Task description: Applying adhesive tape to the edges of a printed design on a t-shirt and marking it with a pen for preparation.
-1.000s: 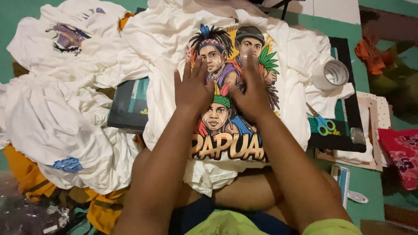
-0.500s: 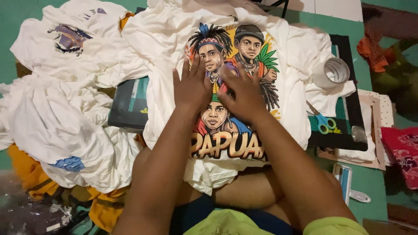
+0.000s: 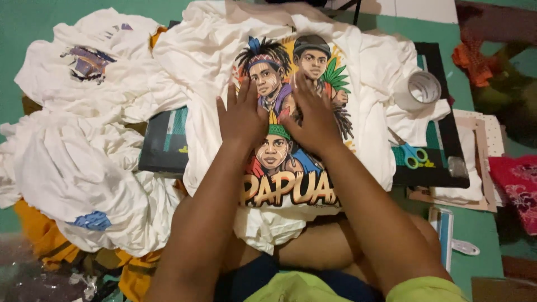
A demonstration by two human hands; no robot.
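A white T-shirt (image 3: 369, 128) with a colourful print of three painted faces and big lettering lies spread over a dark board on the floor. My left hand (image 3: 241, 114) presses flat on the print, fingers spread, at its left-centre. My right hand (image 3: 313, 114) lies flat beside it, palm down, over the middle of the print. Both hands hold nothing. The shirt's lower edge hangs over my crossed legs.
A heap of white printed T-shirts (image 3: 84, 145) lies to the left, with yellow cloth (image 3: 33, 235) beneath. A roll of tape (image 3: 423, 88) and green-handled scissors (image 3: 413, 155) sit at the right on the dark board (image 3: 436, 173). Red cloth (image 3: 517, 184) lies far right.
Both hands have slid slightly up the print, still flat and side by side. The shirt has not shifted.
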